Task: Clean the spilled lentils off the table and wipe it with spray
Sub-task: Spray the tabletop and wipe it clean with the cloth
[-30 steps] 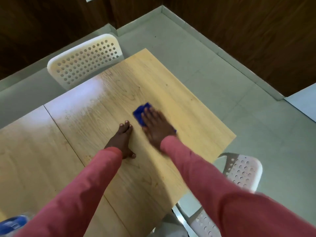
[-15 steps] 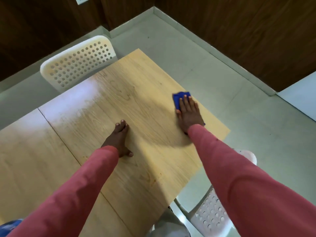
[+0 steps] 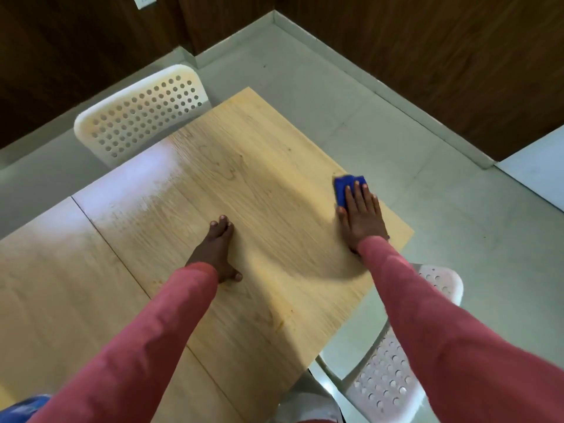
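Wipe step: right hand [image 3: 361, 216] flat, pressing blue cloth [image 3: 346, 186] at table [image 3: 274, 154] right edge; left hand [image 3: 218, 247] flat, bracing; next, probably sweep the unwiped far-left area.

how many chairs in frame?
2. One white perforated chair at the table's far left side, another chair at its near right edge, partly behind the right sleeve. More may be out of view.

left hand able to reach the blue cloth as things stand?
Probably yes. The left hand lies flat on bare table beside it, nothing between, but the right hand covers most of the cloth.
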